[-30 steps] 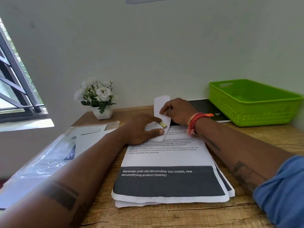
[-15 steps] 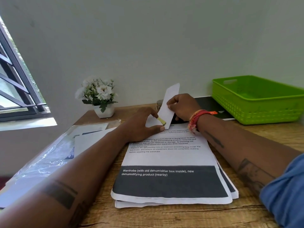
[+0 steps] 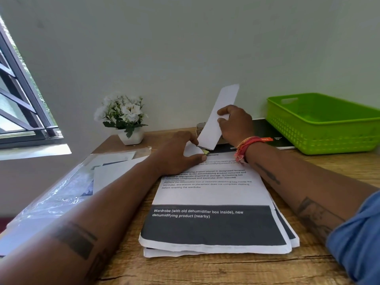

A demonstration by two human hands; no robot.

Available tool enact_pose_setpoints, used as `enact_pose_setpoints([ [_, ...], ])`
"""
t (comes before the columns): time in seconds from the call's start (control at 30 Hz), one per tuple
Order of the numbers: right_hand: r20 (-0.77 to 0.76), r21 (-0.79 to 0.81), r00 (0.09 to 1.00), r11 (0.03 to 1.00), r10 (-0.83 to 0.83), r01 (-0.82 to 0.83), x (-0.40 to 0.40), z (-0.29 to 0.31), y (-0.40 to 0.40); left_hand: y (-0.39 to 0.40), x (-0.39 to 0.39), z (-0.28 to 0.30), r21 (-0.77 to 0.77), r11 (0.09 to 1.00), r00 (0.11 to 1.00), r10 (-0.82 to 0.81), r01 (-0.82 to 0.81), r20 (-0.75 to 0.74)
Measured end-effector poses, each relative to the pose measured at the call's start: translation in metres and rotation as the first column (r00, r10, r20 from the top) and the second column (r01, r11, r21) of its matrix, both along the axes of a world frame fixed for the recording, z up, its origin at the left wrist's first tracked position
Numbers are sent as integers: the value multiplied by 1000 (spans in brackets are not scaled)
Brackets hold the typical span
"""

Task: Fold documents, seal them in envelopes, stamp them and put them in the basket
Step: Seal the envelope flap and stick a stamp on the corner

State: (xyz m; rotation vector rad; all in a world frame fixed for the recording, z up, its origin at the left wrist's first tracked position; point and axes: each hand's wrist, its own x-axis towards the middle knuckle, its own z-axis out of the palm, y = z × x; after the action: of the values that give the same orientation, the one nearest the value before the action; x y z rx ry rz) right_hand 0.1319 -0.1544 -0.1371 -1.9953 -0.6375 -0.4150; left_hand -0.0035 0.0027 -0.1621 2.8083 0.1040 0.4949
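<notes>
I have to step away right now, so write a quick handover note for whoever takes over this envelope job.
Right hand grips the white envelope, tilted up off the desk. Left hand pinches the envelope's lower end, at a small yellow bit there.
Printed documents lie stacked under both hands.
Green basket stands at far right; nothing shows in it.
Left: finish this envelope, stamp, basket, then the stack.

Home desk corner, wooden desk, potted flowers, window
</notes>
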Motion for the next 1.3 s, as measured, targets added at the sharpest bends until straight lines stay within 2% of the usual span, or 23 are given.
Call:
enact_pose_setpoints([
  [0.1, -26, -65, 1000, 998, 18, -19, -1, -4, 3, -1, -1, 0, 1, 1000, 1000, 0, 0, 18],
  [0.33, -199, -11, 977, 996, 80, -84, -3, -7, 9, -5, -2, 0, 0, 1000, 1000, 12, -12, 26],
  [0.5, -280, -44, 950, 987, 137, -155, -11, -6, 6, -5, -3, 0, -2, 1000, 999, 0, 0, 48],
  [0.67, -374, -54, 904, 969, 206, -243, -12, -3, 1, -2, -1, -1, 4, 1000, 999, -13, 13, 44],
  [0.97, -440, -60, 836, 919, 327, -391, -15, -4, -6, -2, -3, 1, -10, 1000, 1000, -19, 19, 19],
  [1.1, -487, -48, 779, 879, 394, -474, -20, -3, -1, -1, -4, 0, -27, 999, 999, -27, 29, 45],
  [1.2, -480, -50, 809, 910, 340, -412, -20, -2, 1, -2, -4, 0, -26, 999, 999, -24, 25, 44],
  [1.3, -435, 45, 862, 963, 259, -267, -16, -1, 1, -2, -3, 0, -15, 1000, 999, -23, 24, 42],
])
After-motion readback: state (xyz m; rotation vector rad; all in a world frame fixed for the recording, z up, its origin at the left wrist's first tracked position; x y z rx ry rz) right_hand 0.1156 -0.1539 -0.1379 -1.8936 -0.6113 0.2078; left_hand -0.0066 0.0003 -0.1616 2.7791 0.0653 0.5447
